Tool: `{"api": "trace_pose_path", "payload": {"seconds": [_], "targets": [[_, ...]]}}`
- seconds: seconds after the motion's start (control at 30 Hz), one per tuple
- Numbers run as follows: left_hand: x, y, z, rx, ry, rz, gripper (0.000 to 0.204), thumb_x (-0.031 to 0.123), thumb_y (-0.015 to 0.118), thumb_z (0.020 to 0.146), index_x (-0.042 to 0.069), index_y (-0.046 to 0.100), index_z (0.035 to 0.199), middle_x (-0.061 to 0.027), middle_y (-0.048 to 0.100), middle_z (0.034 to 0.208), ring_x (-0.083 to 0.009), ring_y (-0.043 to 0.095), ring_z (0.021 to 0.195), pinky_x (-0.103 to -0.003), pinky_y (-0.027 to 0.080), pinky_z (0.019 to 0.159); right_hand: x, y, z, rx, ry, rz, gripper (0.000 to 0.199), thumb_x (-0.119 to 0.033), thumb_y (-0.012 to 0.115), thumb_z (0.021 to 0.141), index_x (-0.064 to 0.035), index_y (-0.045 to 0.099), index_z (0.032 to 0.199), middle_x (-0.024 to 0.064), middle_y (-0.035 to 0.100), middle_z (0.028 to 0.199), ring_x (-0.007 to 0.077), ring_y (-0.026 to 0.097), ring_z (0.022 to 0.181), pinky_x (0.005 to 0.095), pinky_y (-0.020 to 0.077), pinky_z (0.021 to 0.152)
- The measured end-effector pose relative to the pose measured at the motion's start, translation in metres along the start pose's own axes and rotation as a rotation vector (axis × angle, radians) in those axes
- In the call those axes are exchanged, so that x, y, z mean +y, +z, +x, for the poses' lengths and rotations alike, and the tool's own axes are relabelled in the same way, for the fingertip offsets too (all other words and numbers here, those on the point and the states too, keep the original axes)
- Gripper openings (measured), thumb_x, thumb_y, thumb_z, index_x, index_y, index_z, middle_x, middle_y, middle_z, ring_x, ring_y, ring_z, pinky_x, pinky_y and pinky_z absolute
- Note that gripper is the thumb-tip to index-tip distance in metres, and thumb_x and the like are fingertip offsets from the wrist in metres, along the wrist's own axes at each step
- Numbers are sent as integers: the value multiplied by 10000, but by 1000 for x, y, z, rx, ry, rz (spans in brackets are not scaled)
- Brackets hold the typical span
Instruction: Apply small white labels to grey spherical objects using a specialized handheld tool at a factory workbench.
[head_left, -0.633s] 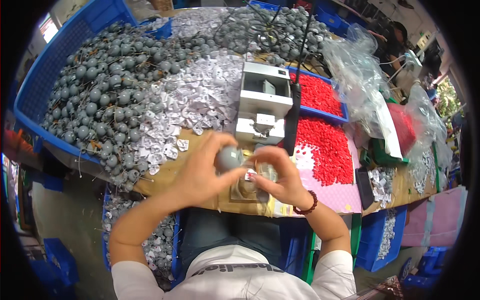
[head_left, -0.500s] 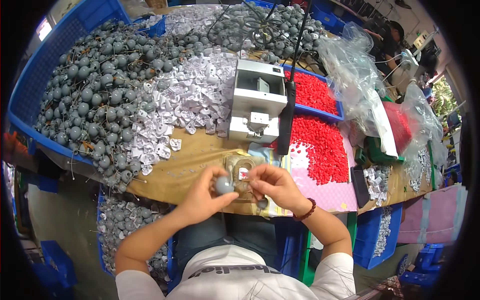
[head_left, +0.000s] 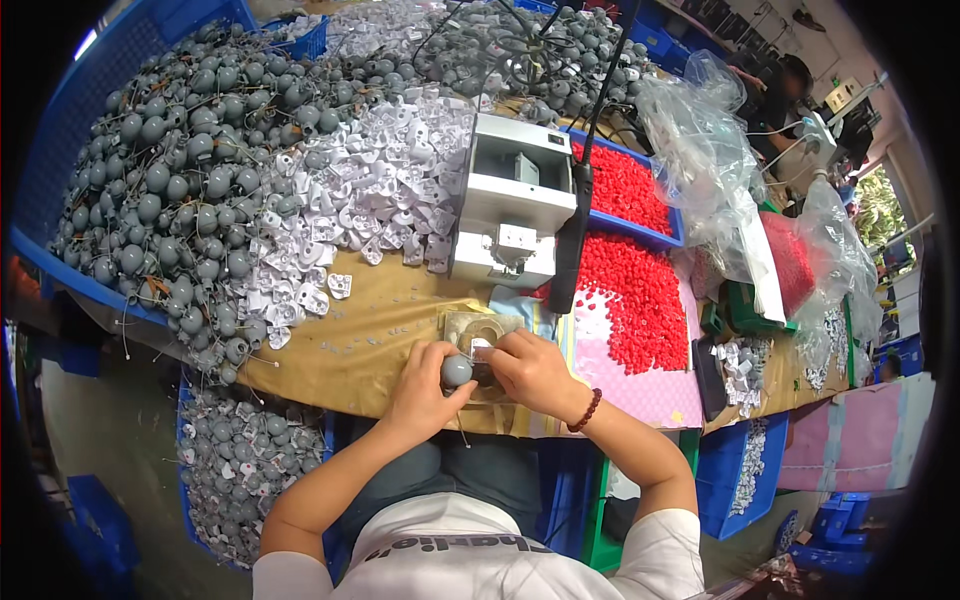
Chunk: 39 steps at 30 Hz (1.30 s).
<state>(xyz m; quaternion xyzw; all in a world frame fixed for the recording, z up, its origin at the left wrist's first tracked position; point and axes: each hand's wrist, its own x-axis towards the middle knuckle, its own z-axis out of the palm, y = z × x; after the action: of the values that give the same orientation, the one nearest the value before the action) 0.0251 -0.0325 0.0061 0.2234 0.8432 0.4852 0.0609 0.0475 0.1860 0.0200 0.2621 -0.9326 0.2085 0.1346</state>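
Over our bench (head_left: 350,372), our left hand (head_left: 420,392), fingers half curled, grips a glossy grey ball (head_left: 456,371); at its two o'clock our right hand (head_left: 538,376) bunches its fingertips by a white piece (head_left: 479,344), hold unclear. Probably light, rigid, slippery, the ball wants cupping round its sides.

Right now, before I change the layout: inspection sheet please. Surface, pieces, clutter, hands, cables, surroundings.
Surface: tan cover, small grey bits scattered on it; pink sheet to the right.
Pieces: grey ball in hand; white piece at the block.
Clutter: heaps of grey balls and white parts left; loose red pieces right.
Hands: left hand holds the ball; right hand is at the white piece, grip unclear.
Cables: black cables tangled behind the grey machine.
Surroundings: clear plastic bags right; blue bin below, lower right.
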Motion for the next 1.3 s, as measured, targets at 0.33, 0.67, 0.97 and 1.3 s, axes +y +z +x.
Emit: {"api": "trace_pose_path", "payload": {"seconds": [0.33,0.67,0.97,1.3], "targets": [[-5,4,3,-33,44,-26,456,78,779,779,23,527,1155,-160,509,1097,-326,562,973,-397,501,799,3,-7,8,-142,-72,-52,307,-172,705,762,-84,688,1056,74,585,903,259,608,841,370,533,707],[1,2,8,41,217,162,422,-5,710,788,19,556,1181,-195,497,1219,-412,520,1147,-468,462,983,-3,-20,13,-311,-45,-127,298,-147,681,796,-59,686,1081,88,615,933,259,655,889,373,565,697],[1,10,9,64,293,261,364,7,683,814,45,611,1169,-169,520,1283,-403,513,1186,-477,459,983,-2,-11,-3,-294,-97,-199,401,-134,692,784,-60,667,1178,97,604,959,274,640,859,372,572,692],[-7,15,6,-4,462,593,405,35,626,799,79,674,1199,-114,572,1319,-379,485,1287,-477,476,960,25,-43,-26,-237,462,405,359,-32,718,872,-84,666,1224,123,631,1112,265,698,886,356,597,760]]}}
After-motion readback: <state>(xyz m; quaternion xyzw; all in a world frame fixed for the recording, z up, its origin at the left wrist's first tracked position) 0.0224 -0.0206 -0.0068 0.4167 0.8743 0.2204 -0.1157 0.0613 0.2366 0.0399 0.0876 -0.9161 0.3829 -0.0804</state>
